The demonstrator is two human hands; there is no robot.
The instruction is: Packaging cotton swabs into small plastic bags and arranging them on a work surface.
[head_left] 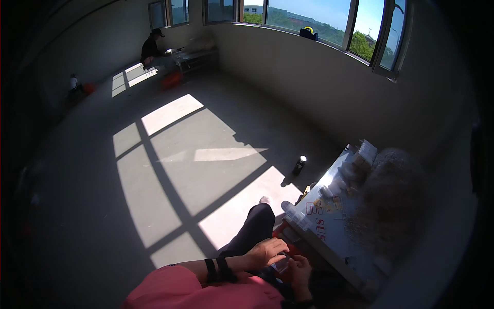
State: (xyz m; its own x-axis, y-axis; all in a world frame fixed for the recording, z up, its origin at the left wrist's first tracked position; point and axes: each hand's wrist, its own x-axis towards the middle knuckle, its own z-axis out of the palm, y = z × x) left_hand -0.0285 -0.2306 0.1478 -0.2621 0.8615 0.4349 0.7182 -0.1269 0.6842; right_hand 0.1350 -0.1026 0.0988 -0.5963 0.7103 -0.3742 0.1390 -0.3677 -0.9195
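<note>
My left hand (267, 252) is bent over a small clear plastic piece (280, 263) in front of my lap, its fingers curled onto the top. From the other side my right hand (300, 271) grips the same piece, its thumb and fingers closed around the edge. The piece looks like a small transparent box or packet; its exact kind is too small to make out. Just behind the hands, part of a red container (294, 251) shows beside the table edge. A clear plastic container (296, 214) lies at the near left edge of the table (329, 226).
Small brown and clear pieces and a large blurred, translucent heap (393, 201) cover the table's right side. A dark bottle (299, 165) stands on the sunlit floor (206, 134). On the windowsill sits a black-and-yellow tape dispenser (309, 34). Far off, a person (152, 49) sits at another table.
</note>
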